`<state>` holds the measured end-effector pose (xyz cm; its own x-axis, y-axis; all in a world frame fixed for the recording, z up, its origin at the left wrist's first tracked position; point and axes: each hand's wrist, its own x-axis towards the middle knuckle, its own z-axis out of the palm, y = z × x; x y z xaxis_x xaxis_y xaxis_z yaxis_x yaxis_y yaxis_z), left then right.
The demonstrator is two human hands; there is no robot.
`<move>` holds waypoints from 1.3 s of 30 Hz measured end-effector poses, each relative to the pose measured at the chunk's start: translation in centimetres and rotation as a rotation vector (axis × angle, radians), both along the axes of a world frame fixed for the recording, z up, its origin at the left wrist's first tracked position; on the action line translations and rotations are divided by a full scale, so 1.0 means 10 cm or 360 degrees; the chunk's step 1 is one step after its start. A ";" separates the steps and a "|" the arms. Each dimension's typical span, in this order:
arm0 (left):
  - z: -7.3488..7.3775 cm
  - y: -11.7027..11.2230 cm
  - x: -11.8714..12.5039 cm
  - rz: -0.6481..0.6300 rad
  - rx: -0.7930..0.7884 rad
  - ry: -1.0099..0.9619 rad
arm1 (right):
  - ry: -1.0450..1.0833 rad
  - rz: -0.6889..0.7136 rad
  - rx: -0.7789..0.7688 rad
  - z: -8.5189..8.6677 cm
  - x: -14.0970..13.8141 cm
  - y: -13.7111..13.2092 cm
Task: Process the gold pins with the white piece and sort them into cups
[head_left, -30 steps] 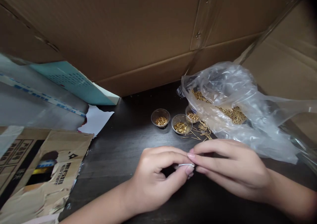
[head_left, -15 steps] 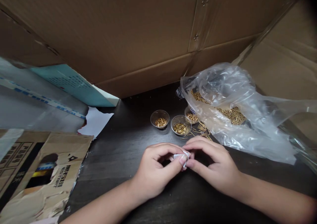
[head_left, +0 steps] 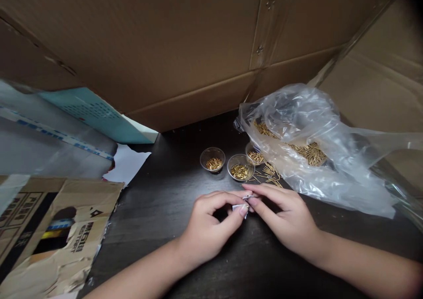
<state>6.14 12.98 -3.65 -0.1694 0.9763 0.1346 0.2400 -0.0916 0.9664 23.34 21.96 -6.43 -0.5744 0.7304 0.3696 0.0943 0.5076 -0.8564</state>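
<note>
My hands meet low in the middle of the view, above a dark wooden table [head_left: 145,228]. My left hand [head_left: 208,230] and my right hand [head_left: 284,217] pinch a small folded white piece [head_left: 239,208], probably paper or film, between their fingertips. A thin shiny sliver [head_left: 248,197] sticks out at its top. Just beyond my fingers lie loose brass pins [head_left: 269,175]. Three clear plastic cups [head_left: 212,159] [head_left: 240,167] [head_left: 254,154] hold more pins. A clear plastic bag [head_left: 317,158] with a heap of brass pins [head_left: 309,153] lies to the right.
Brown cardboard [head_left: 165,39] hangs above and behind the table, with more at the right. A torn printed carton sheet [head_left: 56,233] lies at the lower left. Beyond it are a white paper scrap [head_left: 127,160], a teal sheet [head_left: 92,118] and taped grey plastic [head_left: 49,145].
My hands have drawn closer together and moved slightly left and up. The white piece now looks folded and bunched rather than a thin strip, with a shiny sliver showing at its top.
</note>
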 end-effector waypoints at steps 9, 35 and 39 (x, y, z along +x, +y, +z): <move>-0.01 -0.02 0.05 -0.0125 0.0048 0.0114 | 0.0075 -0.0092 -0.0302 -0.04 0.01 0.00; -0.09 0.06 -0.07 -0.0010 0.0300 0.0506 | 0.0046 0.0239 0.0546 -0.14 0.00 0.13; -0.08 0.06 -0.08 -0.0018 0.0233 0.0475 | 0.0074 0.0251 0.0463 -0.12 0.00 0.14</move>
